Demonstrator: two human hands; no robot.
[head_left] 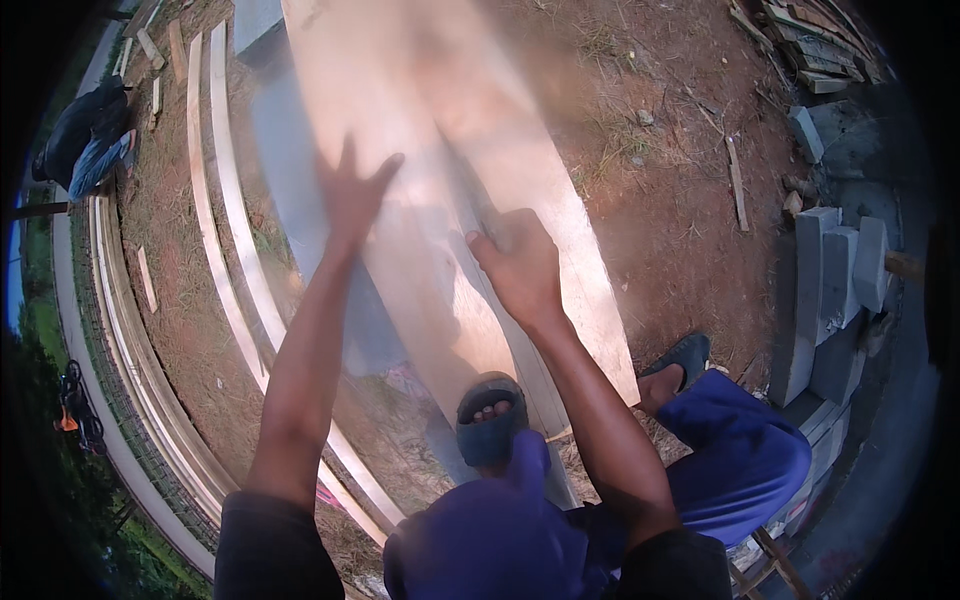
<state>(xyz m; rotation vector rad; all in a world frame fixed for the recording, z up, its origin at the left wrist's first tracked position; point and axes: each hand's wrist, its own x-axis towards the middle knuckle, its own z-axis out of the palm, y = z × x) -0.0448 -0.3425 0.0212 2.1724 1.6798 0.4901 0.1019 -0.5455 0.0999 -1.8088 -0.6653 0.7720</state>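
Head view, looking down. A wide pale board (440,200) runs from the top of the frame down toward the person, resting on a grey slab (290,170) over bare dirt (680,230). Left hand (352,195) lies flat on the board's left part, fingers (385,170) spread wide, palm down, gripping nothing; the image is motion-blurred here. Right hand (520,265) sits near the board's middle, fingers curled tight into a fist; a thin dark line runs up the board from the fist, but whether it is a tool or a cut, and whether the fist holds anything, cannot be told. A sandal (490,415) with toes showing presses on the board's near end. A second sandal (680,358) stands on the dirt just right of the board's near corner. Blue trousers (740,450) cover both legs. Left of the board, long pale strips (215,200) lie roughly parallel to it on the ground. Well right of the board, grey blocks (835,290) are stacked. Far left of the board, another person (85,135) crouches. Scrap wood (810,40) is piled beyond the board's far right.
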